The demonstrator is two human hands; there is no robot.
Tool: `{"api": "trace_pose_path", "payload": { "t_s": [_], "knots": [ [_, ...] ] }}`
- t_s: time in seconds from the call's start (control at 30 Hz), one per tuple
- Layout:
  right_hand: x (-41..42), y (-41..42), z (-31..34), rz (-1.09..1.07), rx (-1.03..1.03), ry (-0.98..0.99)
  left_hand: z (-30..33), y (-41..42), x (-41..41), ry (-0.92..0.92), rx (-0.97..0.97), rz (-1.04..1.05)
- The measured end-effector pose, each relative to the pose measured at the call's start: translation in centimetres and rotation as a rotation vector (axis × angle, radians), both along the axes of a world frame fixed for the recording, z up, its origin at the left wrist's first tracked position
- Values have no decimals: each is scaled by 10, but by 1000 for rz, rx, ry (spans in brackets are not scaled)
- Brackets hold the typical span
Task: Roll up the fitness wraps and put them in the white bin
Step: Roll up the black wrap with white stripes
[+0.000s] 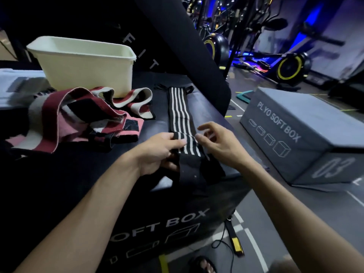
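Left hand (157, 152) pinches striped wrap (182, 113); bin (84, 66) behind.

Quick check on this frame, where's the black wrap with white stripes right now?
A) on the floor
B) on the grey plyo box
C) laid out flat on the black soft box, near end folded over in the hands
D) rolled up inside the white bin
C: the black striped wrap lies stretched along the black soft box, its near end folded over and pinched by the left hand, the right hand touching its edge; the white bin stands behind.
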State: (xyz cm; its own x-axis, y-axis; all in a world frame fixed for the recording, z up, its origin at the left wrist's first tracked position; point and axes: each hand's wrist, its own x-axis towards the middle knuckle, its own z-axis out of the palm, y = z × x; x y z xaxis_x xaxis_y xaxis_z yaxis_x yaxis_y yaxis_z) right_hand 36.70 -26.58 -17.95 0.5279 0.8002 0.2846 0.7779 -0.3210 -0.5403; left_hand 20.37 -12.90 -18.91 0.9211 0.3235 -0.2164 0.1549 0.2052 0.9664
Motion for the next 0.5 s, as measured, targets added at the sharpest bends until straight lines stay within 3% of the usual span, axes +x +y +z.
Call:
{"api": "trace_pose_path", "payload": {
  "t_s": [0.2, 0.37, 0.5],
  "knots": [
    [-35, -56, -3, 82, -14, 78, 6, -20, -22, -62, 9, 27],
    [-38, -62, -23, 90, 50, 90, 13, -35, -44, -34, 190, 34],
    [-43, -61, -28, 130, 60, 107, 13, -44, -59, -69, 133, 52]
  ]
}}
